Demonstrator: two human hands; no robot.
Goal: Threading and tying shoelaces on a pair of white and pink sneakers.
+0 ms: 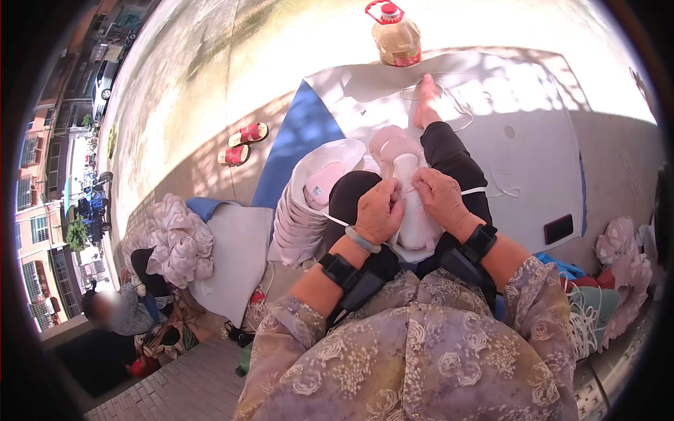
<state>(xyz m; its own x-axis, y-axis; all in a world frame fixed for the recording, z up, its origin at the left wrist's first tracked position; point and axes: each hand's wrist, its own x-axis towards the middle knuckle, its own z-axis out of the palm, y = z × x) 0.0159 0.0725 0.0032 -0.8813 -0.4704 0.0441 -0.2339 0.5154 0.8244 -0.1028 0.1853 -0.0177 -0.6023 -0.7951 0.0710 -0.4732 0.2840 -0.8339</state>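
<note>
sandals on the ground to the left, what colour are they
Red sandals with pale straps, seen in the head view.

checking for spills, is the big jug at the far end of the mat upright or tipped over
Upright. The plastic jug stands on its base at the mat's far edge, red cap and handle on top, amber liquid inside.

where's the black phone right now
In the head view the black phone lies flat on the grey mat at the person's right, beyond the right hand, near the mat's edge and the pile of pink pieces.
</note>
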